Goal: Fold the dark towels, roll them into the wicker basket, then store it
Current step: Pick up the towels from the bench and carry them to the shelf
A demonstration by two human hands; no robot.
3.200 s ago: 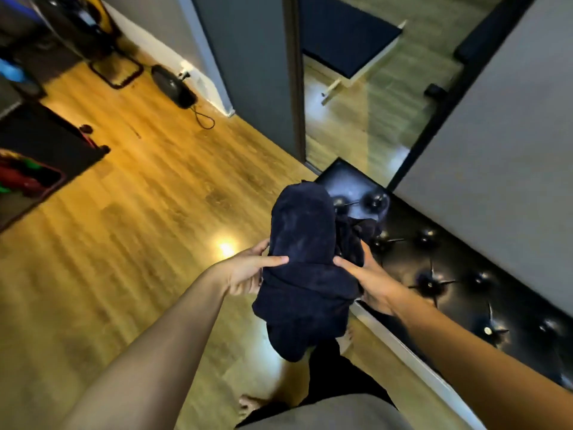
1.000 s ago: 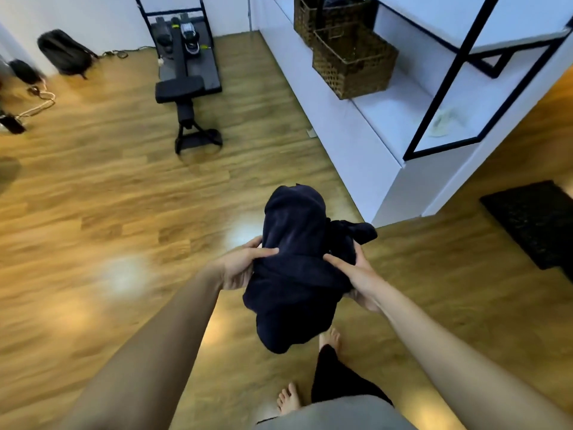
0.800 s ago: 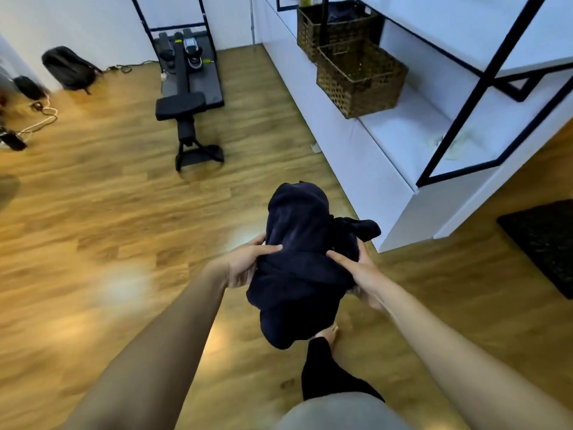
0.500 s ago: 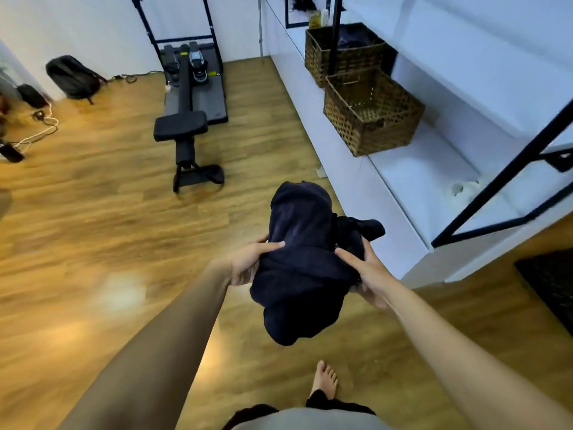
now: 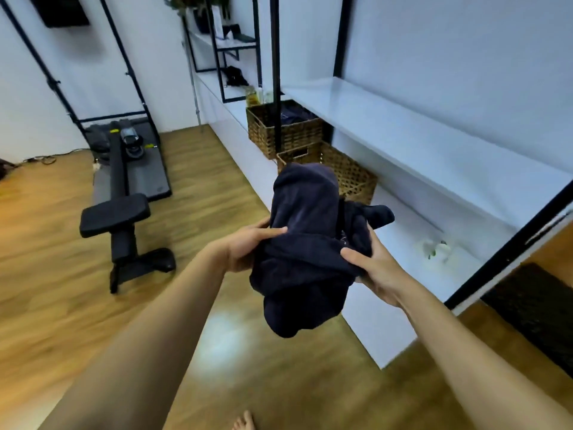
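Observation:
A bundle of dark navy towels (image 5: 305,243) hangs in front of me at waist height, held from both sides. My left hand (image 5: 246,248) grips its left side with the thumb on top. My right hand (image 5: 370,265) grips the right side, thumb pressed into the cloth. Beyond the bundle, on a low white shelf (image 5: 400,225), stands an empty wicker basket (image 5: 347,173), partly hidden by the towels. Behind it a second wicker basket (image 5: 288,131) holds dark cloth.
A black-framed white shelving unit (image 5: 428,141) runs along the right wall. A black workout bench (image 5: 121,221) and a grey mat (image 5: 145,172) sit on the wooden floor to the left. A dark rug (image 5: 536,308) lies at the right. My bare foot (image 5: 243,422) shows below.
I have turned from the doorway and walked toward the shelving. The wicker baskets have come closer and the view has tilted up. Both hands keep the same grip on the towels.

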